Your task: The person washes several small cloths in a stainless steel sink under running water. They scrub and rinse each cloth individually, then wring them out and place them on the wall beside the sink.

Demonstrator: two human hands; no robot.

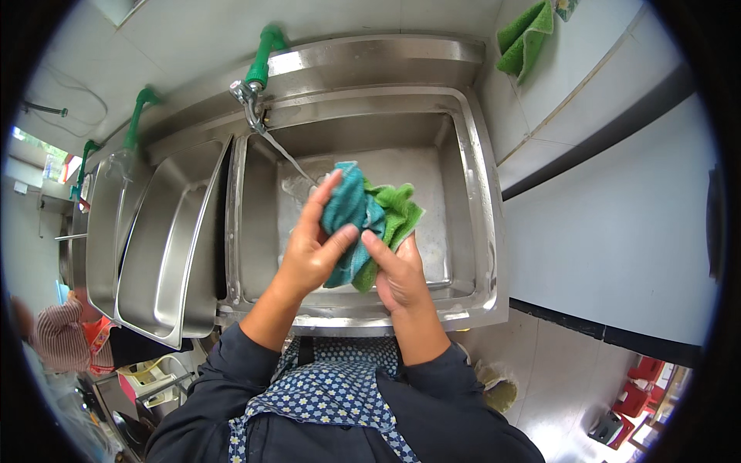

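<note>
Over a stainless steel sink basin (370, 307) my two hands hold a bunched pair of cloths. My left hand (315, 249) grips the teal cloth (347, 202), its thumb lying across the front. My right hand (402, 269) has the green cloth (399, 211) against its palm and fingers, with the thumb up near the teal folds. The cloths touch and overlap between the hands. A metal tap (252, 110) on a green pipe runs a thin stream of water into the basin, just behind my left fingers. The fingertips under the cloths are hidden.
Deep stainless steel pans (173, 249) stand tilted at the left of the basin. Another green cloth (525, 40) hangs on the tiled wall, upper right. A large pale appliance (613, 231) stands at the right, a lined bin (499, 388) below. A person in a striped top (61, 335) is at far left.
</note>
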